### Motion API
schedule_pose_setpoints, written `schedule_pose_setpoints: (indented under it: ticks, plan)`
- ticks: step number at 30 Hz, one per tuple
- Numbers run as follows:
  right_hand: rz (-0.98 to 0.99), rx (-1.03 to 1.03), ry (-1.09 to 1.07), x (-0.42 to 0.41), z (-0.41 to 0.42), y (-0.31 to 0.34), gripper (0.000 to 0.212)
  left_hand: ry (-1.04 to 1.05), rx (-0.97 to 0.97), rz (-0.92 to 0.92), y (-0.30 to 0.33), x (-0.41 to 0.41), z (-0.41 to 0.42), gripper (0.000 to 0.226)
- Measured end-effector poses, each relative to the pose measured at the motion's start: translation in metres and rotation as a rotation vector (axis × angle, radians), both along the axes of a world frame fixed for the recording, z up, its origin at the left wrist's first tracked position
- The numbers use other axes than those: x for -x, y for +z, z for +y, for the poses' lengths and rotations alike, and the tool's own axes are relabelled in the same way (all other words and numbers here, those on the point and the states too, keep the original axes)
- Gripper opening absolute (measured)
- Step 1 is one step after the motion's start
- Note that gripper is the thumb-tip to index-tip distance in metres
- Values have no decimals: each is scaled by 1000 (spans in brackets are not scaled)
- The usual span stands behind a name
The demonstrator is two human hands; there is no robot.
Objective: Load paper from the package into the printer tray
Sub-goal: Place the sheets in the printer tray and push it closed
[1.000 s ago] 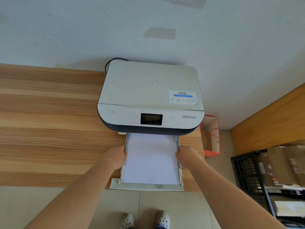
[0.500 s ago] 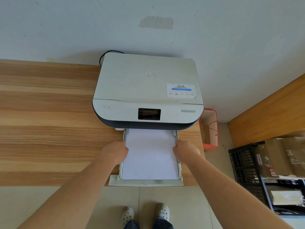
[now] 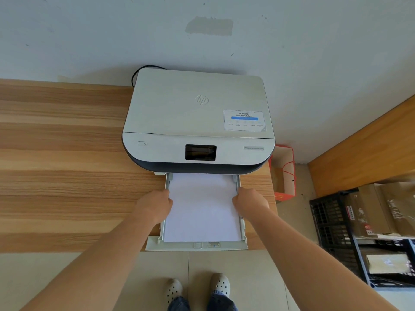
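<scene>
A white printer with a dark base stands on the wooden table against the wall. Its paper tray is pulled out toward me, past the table's front edge, and a stack of white paper lies flat in it. My left hand rests on the tray's left side rail, fingers curled at the paper's edge. On the right side rail sits my right hand, gripping the same way. No paper package shows in the view.
A black cable runs behind the printer. Right of the table, on the floor, stand a red-trimmed paper bag and a black crate with cardboard boxes. My feet in white clogs stand on the tiles below the tray.
Both hands have slid a little farther toward the printer along the tray's sides. The tray seems pushed slightly inward; the view has also shifted.
</scene>
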State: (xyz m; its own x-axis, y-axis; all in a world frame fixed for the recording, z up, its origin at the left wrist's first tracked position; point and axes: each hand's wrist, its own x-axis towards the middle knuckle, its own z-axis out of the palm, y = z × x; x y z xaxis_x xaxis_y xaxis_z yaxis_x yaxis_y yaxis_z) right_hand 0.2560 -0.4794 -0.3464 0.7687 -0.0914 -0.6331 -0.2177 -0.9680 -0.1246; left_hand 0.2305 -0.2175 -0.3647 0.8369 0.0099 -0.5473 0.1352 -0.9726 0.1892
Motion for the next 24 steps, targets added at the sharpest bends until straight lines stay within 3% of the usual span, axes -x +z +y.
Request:
schedule_pose_setpoints:
  ticks: [24]
  plan:
    - [-8, 10, 56, 1, -2, -6, 25, -21, -3, 32, 4, -1, -1, 22]
